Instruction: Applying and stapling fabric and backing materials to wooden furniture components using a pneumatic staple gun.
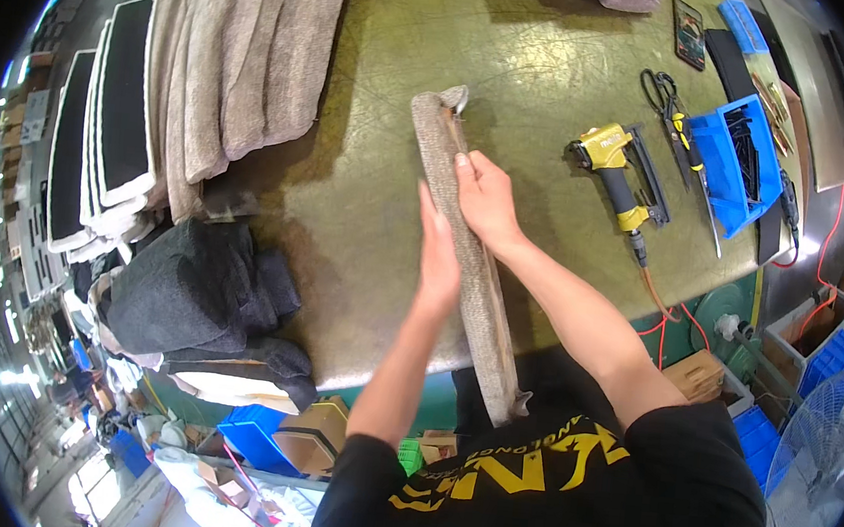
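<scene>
A long, narrow piece covered in beige-grey woven fabric [471,283] runs from the middle of the table to my body. A brown edge shows along its right side, and loose fabric sticks out at both ends. My right hand [486,201] is closed around its right edge near the far end, thumb on top. Against its left side lies my left hand [437,250], fingers stretched flat and slightly blurred. To the right on the table are a yellow and black staple gun [618,175] with an air hose and black-handled scissors [677,125].
Stacked fabric-covered panels [244,57] fill the far left, with dark grey cloth [194,289] nearer. At right stand a blue bin [705,153] of dark strips and a phone [690,34]. A fan [824,429] and boxes are beyond the table's right edge.
</scene>
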`<control>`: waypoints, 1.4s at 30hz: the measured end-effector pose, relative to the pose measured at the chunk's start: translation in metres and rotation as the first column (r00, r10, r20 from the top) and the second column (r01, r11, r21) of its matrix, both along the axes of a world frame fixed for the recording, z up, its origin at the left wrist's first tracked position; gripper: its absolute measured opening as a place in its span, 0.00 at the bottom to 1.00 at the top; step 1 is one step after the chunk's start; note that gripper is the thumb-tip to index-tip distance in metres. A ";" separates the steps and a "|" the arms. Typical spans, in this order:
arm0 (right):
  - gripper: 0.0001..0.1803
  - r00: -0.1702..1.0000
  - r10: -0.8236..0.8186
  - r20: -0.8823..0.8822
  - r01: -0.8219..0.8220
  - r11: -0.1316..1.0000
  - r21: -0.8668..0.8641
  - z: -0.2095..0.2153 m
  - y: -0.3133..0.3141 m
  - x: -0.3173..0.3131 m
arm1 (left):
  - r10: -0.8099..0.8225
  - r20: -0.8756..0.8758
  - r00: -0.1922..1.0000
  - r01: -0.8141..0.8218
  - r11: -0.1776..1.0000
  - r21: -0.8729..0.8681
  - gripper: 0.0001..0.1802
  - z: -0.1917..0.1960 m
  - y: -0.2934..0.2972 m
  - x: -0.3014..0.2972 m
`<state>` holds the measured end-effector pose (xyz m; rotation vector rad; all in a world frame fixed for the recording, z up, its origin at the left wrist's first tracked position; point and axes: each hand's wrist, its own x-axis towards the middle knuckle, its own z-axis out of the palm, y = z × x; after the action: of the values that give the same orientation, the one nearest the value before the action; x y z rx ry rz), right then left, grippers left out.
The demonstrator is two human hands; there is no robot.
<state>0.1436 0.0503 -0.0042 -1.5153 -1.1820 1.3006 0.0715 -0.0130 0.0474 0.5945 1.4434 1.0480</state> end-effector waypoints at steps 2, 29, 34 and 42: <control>0.18 1.000 0.024 0.015 -0.024 1.000 0.002 0.007 0.001 -0.011 | 0.004 -0.171 0.985 0.019 0.991 0.135 0.37 -0.020 0.046 -0.033; 0.28 0.946 0.226 0.230 -0.131 0.922 -0.365 0.014 0.026 0.215 | 0.045 -0.173 0.984 0.010 0.951 0.310 0.33 -0.090 0.015 -0.085; 0.13 0.894 0.393 -0.215 -0.439 0.672 -0.596 0.095 0.048 0.130 | 0.091 -0.095 0.991 -0.063 0.962 0.265 0.34 -0.086 0.012 -0.080; 0.19 0.278 0.837 0.470 -0.805 0.470 -0.361 0.087 0.094 0.031 | 0.089 -0.013 0.996 -0.084 0.972 0.221 0.40 -0.092 0.009 -0.078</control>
<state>0.1743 0.1439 0.0828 -1.3782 -2.6705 1.4895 -0.0068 -0.0037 -0.0446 0.7087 1.3928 1.2848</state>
